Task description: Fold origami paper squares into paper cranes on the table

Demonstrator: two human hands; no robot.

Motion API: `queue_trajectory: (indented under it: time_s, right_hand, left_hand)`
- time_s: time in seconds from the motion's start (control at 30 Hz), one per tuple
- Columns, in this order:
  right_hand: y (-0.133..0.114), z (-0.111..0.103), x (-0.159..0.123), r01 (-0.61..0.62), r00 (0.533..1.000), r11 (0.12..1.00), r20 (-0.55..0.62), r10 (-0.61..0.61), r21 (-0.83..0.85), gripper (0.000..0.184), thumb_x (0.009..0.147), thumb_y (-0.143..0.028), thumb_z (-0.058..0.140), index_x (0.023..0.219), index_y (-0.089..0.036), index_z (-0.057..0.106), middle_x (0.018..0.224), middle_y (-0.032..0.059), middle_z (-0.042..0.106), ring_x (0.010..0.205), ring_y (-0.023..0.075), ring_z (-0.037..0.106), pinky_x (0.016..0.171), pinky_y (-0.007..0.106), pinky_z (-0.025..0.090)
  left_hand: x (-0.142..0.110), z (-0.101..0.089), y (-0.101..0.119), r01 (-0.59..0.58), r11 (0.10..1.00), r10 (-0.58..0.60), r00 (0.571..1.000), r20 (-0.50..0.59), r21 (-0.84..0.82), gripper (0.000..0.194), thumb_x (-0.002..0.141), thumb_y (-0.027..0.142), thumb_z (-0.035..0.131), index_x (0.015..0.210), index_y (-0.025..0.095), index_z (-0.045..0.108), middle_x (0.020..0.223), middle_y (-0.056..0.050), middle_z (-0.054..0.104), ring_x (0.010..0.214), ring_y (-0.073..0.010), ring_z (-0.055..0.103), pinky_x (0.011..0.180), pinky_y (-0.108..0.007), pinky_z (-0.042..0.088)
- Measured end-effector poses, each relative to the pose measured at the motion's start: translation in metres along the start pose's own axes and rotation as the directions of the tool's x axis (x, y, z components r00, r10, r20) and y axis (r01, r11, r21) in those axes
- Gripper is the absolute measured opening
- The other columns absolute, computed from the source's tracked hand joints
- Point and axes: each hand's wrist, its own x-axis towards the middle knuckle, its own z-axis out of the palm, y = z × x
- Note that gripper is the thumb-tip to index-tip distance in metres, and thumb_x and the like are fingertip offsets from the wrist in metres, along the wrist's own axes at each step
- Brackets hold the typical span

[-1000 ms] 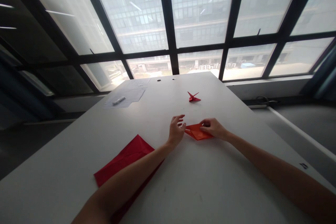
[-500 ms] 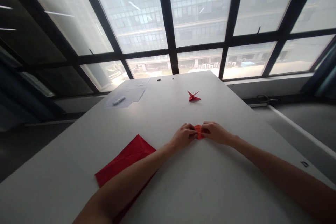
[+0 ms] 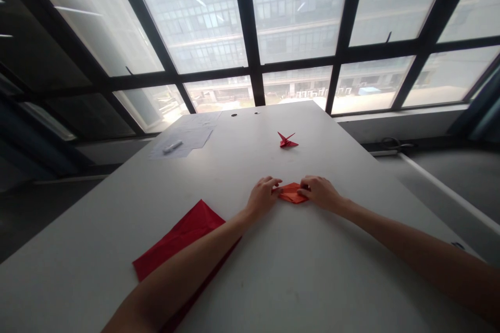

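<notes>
Nearest me, my left forearm (image 3: 175, 276) and right forearm (image 3: 414, 250) reach in from the lower corners over a white table (image 3: 297, 281). At centre, a small folded orange-red paper (image 3: 291, 193) lies flat on the table between my left hand (image 3: 263, 196) and right hand (image 3: 320, 192). The left fingers (image 3: 271, 183) are slightly curled, their tips beside the paper's left corner. The right fingers (image 3: 307, 186) are bent down over its right end. No clear pinch shows on either side, so I cannot tell whether the paper is gripped or only pinned. To work it well, I judge that even pressure from both sides is best, with the fingertips set so the layers do not slide apart. A larger red paper sheet (image 3: 179, 239) lies flat at lower left, partly beneath my left forearm. Ahead, a small red origami crane (image 3: 287, 140) stands well apart from both hands. Farther left lie printed sheets (image 3: 183, 140) with a white pen (image 3: 172, 146) on them. The table's right edge (image 3: 390, 176) is well to the right of my right hand, and its left edge (image 3: 94, 192) lies well beyond the red sheet. The far end meets a dark-framed window (image 3: 297, 15).
</notes>
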Motion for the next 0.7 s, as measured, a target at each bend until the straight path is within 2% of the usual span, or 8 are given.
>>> queue_trajectory:
  time_s: [0.1, 0.23, 0.5, 0.6, 0.7]
  right_hand:
    - [0.003, 0.004, 0.004, -0.02, 0.999, 0.997, -0.024, 0.022, 0.069, 0.014, 0.081, -0.028, 0.068, 0.095, -0.025, 0.069, 0.089, 0.0019, 0.069, 0.077, 0.018, 0.063, 0.066, 0.026, 0.04]
    - [0.004, 0.006, 0.004, 0.046, 0.999, 0.991, -0.021, -0.044, 0.123, 0.027, 0.082, -0.024, 0.066, 0.108, -0.028, 0.07, 0.107, 0.0039, 0.066, 0.087, 0.019, 0.065, 0.074, 0.026, 0.043]
    - [0.002, 0.014, 0.009, 0.041, 0.99, 0.991, -0.136, -0.023, 0.13, 0.012, 0.086, -0.024, 0.061, 0.091, -0.025, 0.071, 0.098, 0.0022, 0.067, 0.078, 0.0157, 0.063, 0.071, 0.026, 0.043]
    - [0.0, 0.016, 0.009, 0.053, 0.988, 0.992, -0.153, -0.035, 0.115, 0.011, 0.086, -0.023, 0.061, 0.091, -0.024, 0.07, 0.097, 0.0021, 0.068, 0.075, 0.015, 0.062, 0.07, 0.026, 0.043]
    - [-0.001, 0.016, 0.009, 0.064, 0.989, 0.992, -0.14, -0.049, 0.111, 0.018, 0.086, -0.02, 0.059, 0.101, -0.024, 0.07, 0.098, 0.003, 0.069, 0.075, 0.0148, 0.062, 0.071, 0.026, 0.043]
  left_hand:
    - [0.001, 0.0, -0.003, 0.025, 0.997, -0.026, 1.0, 0.011, 0.071, 0.02, 0.086, 0.028, 0.061, 0.099, 0.024, 0.075, 0.091, -0.005, 0.065, 0.088, -0.0189, 0.06, 0.083, -0.03, 0.048]
    - [0.001, -0.001, -0.002, 0.037, 0.999, -0.038, 0.997, 0.066, 0.016, 0.021, 0.084, 0.027, 0.062, 0.1, 0.026, 0.076, 0.087, -0.002, 0.065, 0.078, -0.0154, 0.061, 0.074, -0.025, 0.048]
    - [0.001, -0.002, -0.001, 0.07, 0.997, -0.069, 0.997, 0.047, -0.029, 0.02, 0.084, 0.03, 0.063, 0.098, 0.028, 0.077, 0.084, -0.001, 0.066, 0.071, -0.0133, 0.06, 0.069, -0.024, 0.046]
    - [0.001, -0.003, 0.0, 0.094, 0.995, -0.092, 0.995, 0.039, -0.041, 0.018, 0.083, 0.028, 0.064, 0.094, 0.027, 0.078, 0.085, -0.001, 0.068, 0.071, -0.0134, 0.06, 0.068, -0.024, 0.045]
    - [0.002, -0.003, 0.0, 0.122, 0.992, -0.121, 0.992, 0.029, -0.042, 0.015, 0.081, 0.027, 0.065, 0.09, 0.025, 0.078, 0.085, -0.001, 0.069, 0.071, -0.014, 0.061, 0.067, -0.024, 0.045]
